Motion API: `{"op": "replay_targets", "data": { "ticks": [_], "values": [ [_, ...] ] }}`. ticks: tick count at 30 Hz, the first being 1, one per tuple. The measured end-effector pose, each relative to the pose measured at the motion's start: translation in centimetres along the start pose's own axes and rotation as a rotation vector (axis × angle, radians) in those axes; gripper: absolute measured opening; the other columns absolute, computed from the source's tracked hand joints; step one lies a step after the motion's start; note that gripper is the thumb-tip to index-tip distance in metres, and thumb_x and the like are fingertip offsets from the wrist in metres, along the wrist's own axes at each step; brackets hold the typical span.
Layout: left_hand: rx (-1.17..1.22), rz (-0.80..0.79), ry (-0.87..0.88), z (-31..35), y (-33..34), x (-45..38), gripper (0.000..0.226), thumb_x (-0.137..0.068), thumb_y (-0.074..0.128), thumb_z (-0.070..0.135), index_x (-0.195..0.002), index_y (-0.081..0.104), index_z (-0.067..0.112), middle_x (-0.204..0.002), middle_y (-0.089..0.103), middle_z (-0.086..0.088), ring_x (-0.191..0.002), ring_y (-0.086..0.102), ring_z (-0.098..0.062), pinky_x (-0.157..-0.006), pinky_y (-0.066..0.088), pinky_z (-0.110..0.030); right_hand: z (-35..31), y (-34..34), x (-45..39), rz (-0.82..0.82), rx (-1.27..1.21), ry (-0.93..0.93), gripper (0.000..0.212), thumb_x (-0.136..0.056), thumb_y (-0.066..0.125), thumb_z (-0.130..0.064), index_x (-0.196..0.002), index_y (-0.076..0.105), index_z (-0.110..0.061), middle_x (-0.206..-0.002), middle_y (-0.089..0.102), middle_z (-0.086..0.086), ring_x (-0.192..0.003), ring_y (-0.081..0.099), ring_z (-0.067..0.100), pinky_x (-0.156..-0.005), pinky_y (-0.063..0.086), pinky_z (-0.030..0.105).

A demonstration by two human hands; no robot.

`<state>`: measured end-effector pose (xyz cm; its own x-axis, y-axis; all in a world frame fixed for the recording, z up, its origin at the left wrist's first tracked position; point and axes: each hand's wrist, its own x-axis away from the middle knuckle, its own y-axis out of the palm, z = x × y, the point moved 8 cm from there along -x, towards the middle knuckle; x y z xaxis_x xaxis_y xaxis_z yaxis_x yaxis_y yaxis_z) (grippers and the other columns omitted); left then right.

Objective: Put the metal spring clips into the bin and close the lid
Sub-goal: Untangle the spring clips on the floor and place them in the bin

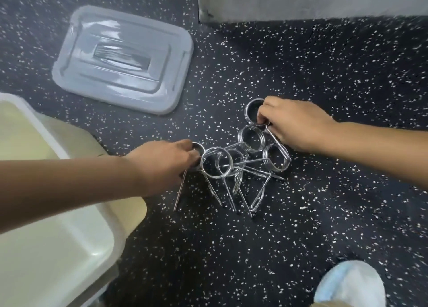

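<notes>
Several shiny metal spring clips point(245, 165) lie tangled in a pile on the dark speckled floor. My left hand point(166, 160) grips one clip point(196, 148) at the pile's left edge, its handle sticking out below my fingers. My right hand point(294, 126) is closed on another clip point(252, 109) at the pile's far right. The open cream bin point(60, 158) stands at the left, under my left forearm; its inside looks empty as far as it shows. The grey lid point(122, 58) lies flat on the floor beyond the bin.
A grey concrete block or wall base point(301, 0) rises at the top right. A foot in a light blue shoe cover point(349, 283) is planted at the bottom right. Dark speckled floor point(231, 248) stretches between the pile and the foot.
</notes>
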<state>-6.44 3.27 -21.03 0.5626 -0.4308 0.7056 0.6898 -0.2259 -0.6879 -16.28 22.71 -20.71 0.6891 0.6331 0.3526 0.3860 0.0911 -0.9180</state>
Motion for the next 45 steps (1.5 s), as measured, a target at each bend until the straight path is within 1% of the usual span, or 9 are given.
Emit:
{"op": "replay_targets", "data": {
  "ticks": [4,12,18,23,28,32,35,39,45],
  "values": [
    [-0.026,-0.028,0.060,0.4,0.2,-0.4,0.034,-0.094,0.063,0.022,-0.126,0.052,0.016,-0.119,0.052,0.001,-0.096,0.062,-0.021,-0.083,0.055,-0.038,-1.0,0.1,-0.3,-0.057,0.165,-0.059,0.034,-0.085,0.056,0.005,-0.109,0.052,-0.019,-0.105,0.052,-0.002,-0.085,0.057,0.022,-0.056,0.052,0.039],
    [-0.188,0.106,0.189,1.4,-1.3,0.6,0.023,-0.093,0.049,0.001,-0.112,0.055,0.012,-0.112,0.056,-0.003,-0.102,0.057,-0.024,-0.071,0.052,-0.035,-0.5,-2.0,0.9,-0.061,0.266,-0.131,0.029,-0.087,0.046,0.003,-0.107,0.043,-0.018,-0.097,0.047,-0.001,-0.069,0.052,0.021,-0.048,0.040,0.037],
    [-0.306,0.088,0.168,0.8,-2.4,3.6,0.035,-0.102,0.046,0.008,-0.136,0.045,0.009,-0.117,0.058,-0.002,-0.105,0.040,-0.017,-0.076,0.054,-0.030,-0.7,-4.0,2.4,-0.035,0.264,-0.127,0.025,-0.088,0.050,-0.001,-0.106,0.048,-0.019,-0.094,0.054,-0.002,-0.062,0.052,0.019,-0.042,0.022,0.031],
    [-0.263,0.117,0.086,-0.7,-4.5,7.3,0.059,-0.103,0.044,0.011,-0.155,0.018,0.008,-0.126,0.055,-0.006,-0.123,0.038,-0.025,-0.091,0.054,-0.033,-3.8,-5.7,3.0,-0.059,0.166,-0.146,0.025,-0.088,0.046,0.003,-0.096,0.045,-0.021,-0.079,0.053,-0.005,-0.067,0.054,0.016,-0.053,0.050,0.036],
    [-0.130,0.345,0.163,-2.1,-8.9,13.0,0.014,-0.102,0.043,0.022,-0.114,0.035,0.023,-0.098,0.054,0.007,-0.094,0.039,-0.014,-0.071,0.037,-0.025,-7.1,-7.5,2.6,-0.055,0.063,-0.172,0.029,-0.091,0.046,0.002,-0.097,0.041,-0.026,-0.083,0.052,-0.009,-0.075,0.052,0.015,-0.065,0.050,0.035],
    [-0.005,0.487,0.130,-4.3,-10.0,17.2,0.006,-0.102,0.042,0.024,-0.101,0.036,0.026,-0.087,0.047,0.014,-0.083,0.028,-0.007,-0.060,0.033,-0.013,-9.5,-7.9,2.0,-0.060,0.026,-0.187,0.030,-0.094,0.052,-0.003,-0.106,0.047,-0.030,-0.091,0.057,-0.014,-0.081,0.057,0.009,-0.071,0.052,0.032],
    [0.128,0.543,0.022,-6.3,-9.2,19.7,0.015,-0.102,0.031,0.035,-0.108,0.042,0.026,-0.090,0.053,0.012,-0.084,0.040,-0.009,-0.071,0.041,-0.019,-11.2,-8.2,1.7,-0.082,0.022,-0.196,0.033,-0.094,0.054,-0.004,-0.112,0.047,-0.031,-0.096,0.059,-0.016,-0.086,0.059,0.007,-0.075,0.053,0.030],
    [0.264,0.463,-0.217,-8.2,-6.4,22.5,0.028,-0.103,0.035,0.031,-0.126,0.046,0.019,-0.107,0.065,-0.001,-0.094,0.062,-0.023,-0.082,0.051,-0.037,-13.5,-9.1,1.3,-0.079,0.007,-0.209,0.035,-0.096,0.051,-0.006,-0.117,0.048,-0.034,-0.107,0.060,-0.021,-0.091,0.054,0.001,-0.078,0.048,0.023],
    [0.327,0.294,-0.343,-11.7,2.4,26.5,0.018,-0.104,0.031,0.041,-0.113,0.047,0.037,-0.087,0.057,0.017,-0.074,0.054,-0.006,-0.064,0.047,-0.021,-16.6,-8.8,-0.2,-0.103,0.022,-0.234,0.032,-0.094,0.053,-0.011,-0.107,0.044,-0.039,-0.098,0.058,-0.020,-0.084,0.056,0.004,-0.072,0.051,0.029]
  ]
}}
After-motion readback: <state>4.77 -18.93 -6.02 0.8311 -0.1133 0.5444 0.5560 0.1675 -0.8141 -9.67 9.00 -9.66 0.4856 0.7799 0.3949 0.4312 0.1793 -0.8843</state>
